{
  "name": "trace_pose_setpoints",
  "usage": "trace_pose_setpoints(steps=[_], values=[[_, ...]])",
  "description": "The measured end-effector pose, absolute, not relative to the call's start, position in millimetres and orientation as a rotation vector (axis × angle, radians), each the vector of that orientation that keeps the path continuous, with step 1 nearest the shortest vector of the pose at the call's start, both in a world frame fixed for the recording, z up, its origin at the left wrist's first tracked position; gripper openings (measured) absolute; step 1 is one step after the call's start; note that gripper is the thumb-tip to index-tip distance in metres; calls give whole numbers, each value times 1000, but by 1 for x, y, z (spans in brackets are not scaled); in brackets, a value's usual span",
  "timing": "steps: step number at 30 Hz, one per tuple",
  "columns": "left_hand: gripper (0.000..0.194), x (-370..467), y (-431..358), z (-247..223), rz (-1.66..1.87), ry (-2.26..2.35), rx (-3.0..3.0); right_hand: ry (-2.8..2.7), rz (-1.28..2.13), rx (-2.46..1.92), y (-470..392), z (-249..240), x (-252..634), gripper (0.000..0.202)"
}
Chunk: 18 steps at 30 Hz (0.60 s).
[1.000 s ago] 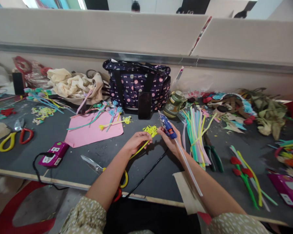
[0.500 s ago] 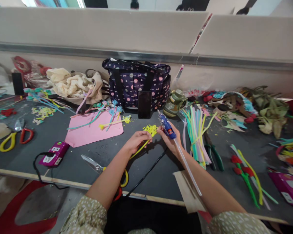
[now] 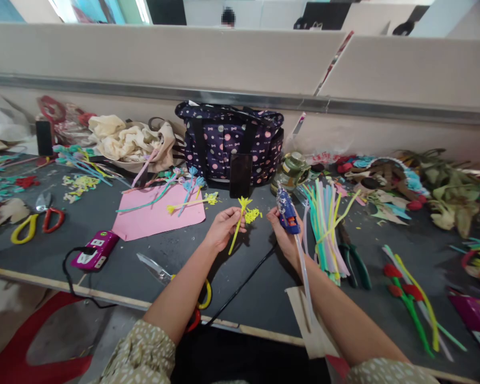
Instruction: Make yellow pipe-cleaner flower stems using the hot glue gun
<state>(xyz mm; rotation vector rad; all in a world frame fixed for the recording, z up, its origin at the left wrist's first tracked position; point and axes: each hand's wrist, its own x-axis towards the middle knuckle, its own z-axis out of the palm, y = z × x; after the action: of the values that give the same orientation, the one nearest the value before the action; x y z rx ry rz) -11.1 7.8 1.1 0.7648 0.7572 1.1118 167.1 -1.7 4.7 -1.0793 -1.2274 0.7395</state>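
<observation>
My left hand (image 3: 226, 228) pinches the stem of a yellow pipe-cleaner flower (image 3: 237, 230), its spiky head pointing up and away. Just beyond it lies a small heap of yellow pipe-cleaner snippets (image 3: 253, 215) on the dark table. In my right hand (image 3: 285, 234) is a blue hot glue gun (image 3: 287, 212), nozzle pointing away from me, with a long clear glue stick (image 3: 303, 277) trailing from its back over my wrist. The flower and the glue gun are apart. Another yellow flower (image 3: 190, 202) rests across a pink sheet (image 3: 160, 213) to the left.
A bundle of pastel pipe cleaners (image 3: 326, 229) and green-handled pliers (image 3: 354, 258) lie to the right. Scissors (image 3: 154, 268) sit partly under my left forearm. A phone (image 3: 240, 176) leans on a dark patterned bag (image 3: 220, 138). A purple power strip (image 3: 96, 249) is at left.
My left hand has turned the yellow flower from lying low over the snippets to upright. My right hand with the glue gun has moved right, away from it. The camera view has shifted slightly.
</observation>
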Motion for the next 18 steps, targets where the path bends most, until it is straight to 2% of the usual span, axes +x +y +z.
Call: trace_pose_setpoints(steps=[6,18], values=[[41,-12,10,0,1137,772,666,-1293,732,-1089,-4,5,166,19],[32,-13,11,-1,1241,790,631,-1351,786,-1118,-5,3,165,17]])
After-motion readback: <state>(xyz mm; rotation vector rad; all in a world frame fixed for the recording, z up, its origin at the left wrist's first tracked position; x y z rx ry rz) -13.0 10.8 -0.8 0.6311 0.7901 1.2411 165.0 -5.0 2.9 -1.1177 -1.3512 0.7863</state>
